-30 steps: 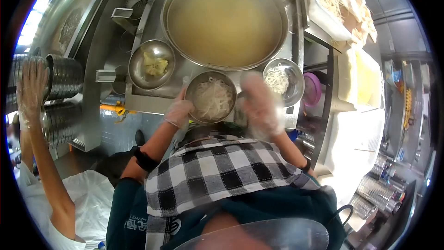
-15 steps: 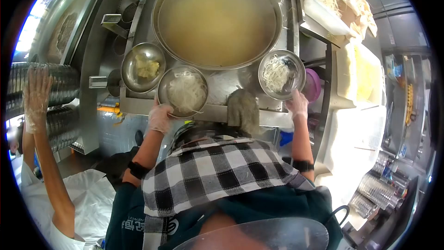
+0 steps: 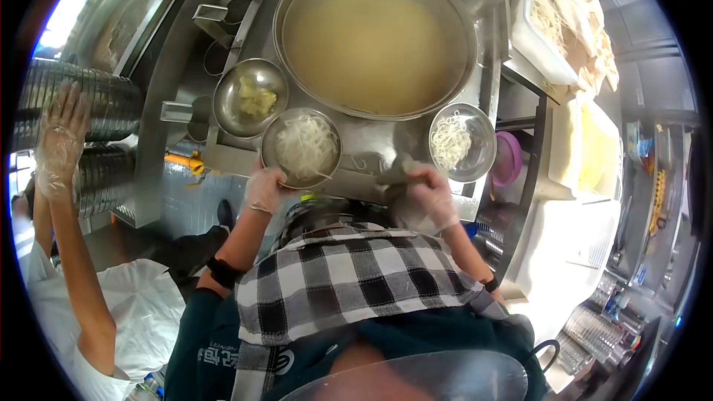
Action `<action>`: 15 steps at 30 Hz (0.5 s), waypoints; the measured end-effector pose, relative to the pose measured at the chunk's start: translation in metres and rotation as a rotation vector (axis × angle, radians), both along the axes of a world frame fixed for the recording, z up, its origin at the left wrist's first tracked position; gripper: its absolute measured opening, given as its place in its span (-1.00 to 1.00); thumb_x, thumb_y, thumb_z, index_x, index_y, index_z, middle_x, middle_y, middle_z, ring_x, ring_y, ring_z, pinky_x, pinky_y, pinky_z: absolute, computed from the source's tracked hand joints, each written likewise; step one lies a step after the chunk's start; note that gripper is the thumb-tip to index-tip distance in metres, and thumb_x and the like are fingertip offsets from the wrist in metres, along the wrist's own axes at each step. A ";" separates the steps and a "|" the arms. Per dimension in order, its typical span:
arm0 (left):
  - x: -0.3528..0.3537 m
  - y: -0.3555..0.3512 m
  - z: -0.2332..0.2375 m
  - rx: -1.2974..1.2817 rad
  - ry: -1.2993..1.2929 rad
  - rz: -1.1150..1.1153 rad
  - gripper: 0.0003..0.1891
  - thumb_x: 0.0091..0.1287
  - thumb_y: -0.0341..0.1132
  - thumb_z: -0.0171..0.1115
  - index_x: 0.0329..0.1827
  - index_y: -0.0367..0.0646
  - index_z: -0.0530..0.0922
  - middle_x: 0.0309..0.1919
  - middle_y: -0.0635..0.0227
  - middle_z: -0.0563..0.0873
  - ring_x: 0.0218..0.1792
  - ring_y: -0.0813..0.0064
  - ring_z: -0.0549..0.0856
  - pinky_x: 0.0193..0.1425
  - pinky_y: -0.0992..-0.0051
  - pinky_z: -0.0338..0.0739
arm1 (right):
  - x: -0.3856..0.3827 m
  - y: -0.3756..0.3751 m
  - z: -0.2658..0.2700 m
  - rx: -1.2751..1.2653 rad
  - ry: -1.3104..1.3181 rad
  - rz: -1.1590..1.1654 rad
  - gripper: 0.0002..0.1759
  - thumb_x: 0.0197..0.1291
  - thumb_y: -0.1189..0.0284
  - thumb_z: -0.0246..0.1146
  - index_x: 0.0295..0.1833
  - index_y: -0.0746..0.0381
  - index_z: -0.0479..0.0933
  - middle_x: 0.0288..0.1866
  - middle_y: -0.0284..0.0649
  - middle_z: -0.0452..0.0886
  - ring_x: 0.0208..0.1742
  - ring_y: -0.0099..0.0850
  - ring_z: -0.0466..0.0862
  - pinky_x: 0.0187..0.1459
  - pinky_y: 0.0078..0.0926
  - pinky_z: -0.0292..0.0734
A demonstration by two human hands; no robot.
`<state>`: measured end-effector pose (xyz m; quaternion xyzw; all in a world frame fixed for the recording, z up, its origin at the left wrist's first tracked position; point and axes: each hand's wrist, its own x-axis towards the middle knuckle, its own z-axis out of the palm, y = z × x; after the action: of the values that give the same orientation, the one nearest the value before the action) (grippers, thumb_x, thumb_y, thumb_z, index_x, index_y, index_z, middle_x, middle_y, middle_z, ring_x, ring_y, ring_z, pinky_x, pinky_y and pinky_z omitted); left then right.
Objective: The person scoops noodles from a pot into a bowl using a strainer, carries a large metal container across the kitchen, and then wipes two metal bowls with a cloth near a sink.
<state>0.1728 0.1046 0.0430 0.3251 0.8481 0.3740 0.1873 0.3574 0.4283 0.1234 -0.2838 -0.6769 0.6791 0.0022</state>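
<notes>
My left hand, in a clear glove, grips the near rim of a steel bowl full of white noodles on the steel counter. My right hand, also gloved, is closed on a grey cloth on the counter's front edge. That cloth lies between the noodle bowl and a second, smaller steel bowl that holds some noodles at the right. Behind both bowls is a wide pot of cloudy broth.
A steel bowl with a yellow lump stands left of the pot. A white tub of noodles is at the back right, and a pink lid sits beside the right bowl. At the left, a co-worker's gloved hand rests on stacked metal bowls.
My right hand left the right noodle bowl's rim and came back left onto the grey cloth. My left hand stays on the noodle bowl, which it earlier slid left along the counter.
</notes>
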 end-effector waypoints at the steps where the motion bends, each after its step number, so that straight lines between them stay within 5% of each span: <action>1: 0.000 0.001 0.005 -0.033 -0.052 0.012 -0.35 -0.11 -0.60 0.06 0.15 -0.08 0.18 -0.20 0.15 0.50 -0.21 0.11 0.59 -0.42 0.16 0.65 | -0.016 0.006 0.024 -0.124 -0.040 -0.037 -0.66 -0.14 0.59 0.10 -0.12 0.26 0.45 -0.16 -0.30 0.47 -0.14 -0.52 0.47 -0.09 -0.58 0.38; 2: 0.000 0.002 0.010 -0.067 -0.103 0.025 -0.36 -0.11 -0.59 0.06 0.15 -0.10 0.18 -0.19 0.14 0.50 -0.21 0.11 0.59 -0.42 0.19 0.66 | -0.032 0.014 0.020 0.069 0.215 -0.015 -0.66 -0.12 0.57 0.10 -0.11 0.29 0.44 -0.20 -0.32 0.46 -0.15 -0.56 0.42 -0.10 -0.66 0.33; 5: 0.006 0.009 0.037 -0.107 -0.101 -0.076 -0.41 -0.11 -0.60 0.05 0.11 -0.19 0.21 -0.24 0.05 0.54 -0.24 0.16 0.62 -0.41 0.24 0.67 | -0.099 0.013 0.044 0.031 0.186 -0.160 -0.67 -0.08 0.56 0.07 -0.11 0.36 0.47 -0.13 -0.27 0.52 -0.12 -0.55 0.47 -0.12 -0.63 0.34; 7: 0.009 0.007 0.030 0.089 -0.272 0.047 -0.58 -0.10 -0.59 0.07 -0.08 -0.27 0.36 -0.27 0.05 0.57 -0.30 0.22 0.64 -0.40 0.30 0.67 | -0.145 0.023 0.009 0.387 0.276 -0.002 -0.68 -0.06 0.46 0.10 -0.14 0.33 0.51 -0.19 -0.14 0.59 -0.17 -0.40 0.55 -0.16 -0.50 0.40; 9: 0.014 0.013 0.031 0.111 -0.345 0.235 -0.76 -0.09 -0.58 0.10 -0.29 -0.30 0.46 -0.31 0.10 0.60 -0.35 0.26 0.65 -0.37 0.35 0.67 | -0.186 0.023 -0.017 0.889 -0.219 0.478 -0.60 -0.05 0.21 0.13 -0.15 0.25 0.53 -0.15 -0.02 0.58 -0.16 -0.19 0.57 -0.14 -0.34 0.43; 13: 0.012 0.017 0.024 0.131 -0.608 0.496 -0.95 -0.10 -0.57 0.15 -0.53 -0.29 0.52 -0.21 0.19 0.55 -0.36 0.31 0.65 -0.34 0.43 0.65 | -0.213 0.004 -0.005 0.916 -0.459 0.721 -0.46 -0.10 -0.02 0.11 -0.13 0.17 0.53 -0.15 -0.01 0.56 -0.14 -0.09 0.55 -0.11 -0.27 0.43; 15: 0.014 0.016 0.012 0.206 -0.662 0.511 -0.82 -0.11 -0.58 0.12 -0.38 -0.24 0.52 -0.10 0.19 0.48 -0.33 0.29 0.64 -0.34 0.40 0.65 | -0.218 0.003 -0.015 0.874 -0.412 0.815 -0.40 -0.13 -0.11 0.10 -0.18 0.18 0.55 -0.18 -0.02 0.57 -0.13 -0.09 0.55 -0.11 -0.28 0.43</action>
<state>0.1865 0.1211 0.0547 -0.0159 0.7537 0.5753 0.3174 0.1398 0.4314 0.1083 -0.1011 -0.9321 0.2179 -0.2712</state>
